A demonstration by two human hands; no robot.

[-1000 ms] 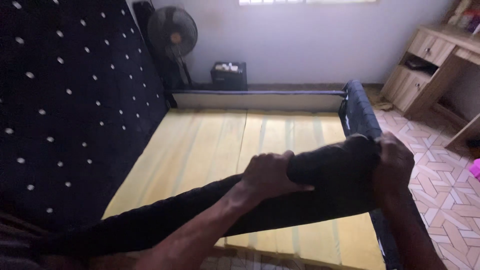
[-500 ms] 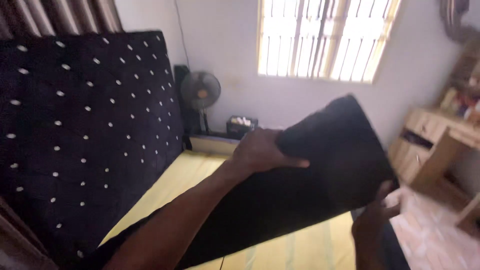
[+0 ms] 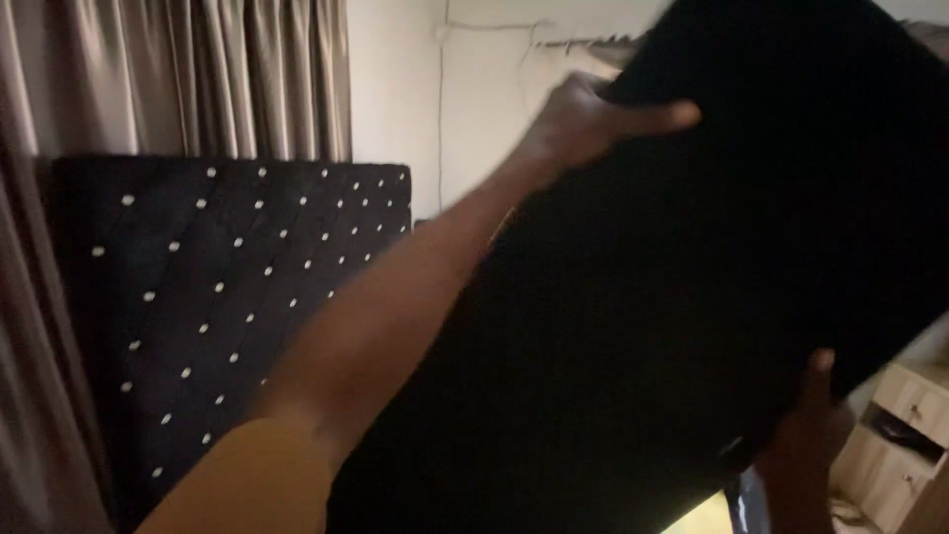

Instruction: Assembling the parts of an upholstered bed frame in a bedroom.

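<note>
Head view, the only one: your left hand (image 3: pixel 583 119) is up high, fingers (image 3: pixel 662 117) clamped over the top edge of a big black mattress (image 3: pixel 692 316), thumb side facing you, forearm running down-left toward the camera. Your right hand (image 3: pixel 806 435) sits low at the bottom right, pressed under the lower edge; its fingers are hidden behind the slab, so I cannot tell how they're set beyond that they bear on it. The mattress is tilted up off the bed, filling the right half of the frame, long axis running from lower left to upper right, between your two hands. The left hand is the nearer and clearer one. Surface looks like dark matte fabric, soft rounded corner at the top, thick slab shape. Behind on the left: black tufted headboard (image 3: pixel 247 297) with pale buttons, upright against the wall, brown pleated curtains (image 3: pixel 178 79) above it. Light wooden drawer unit (image 3: pixel 905 435) at the lower right, just beside your right hand.
</note>
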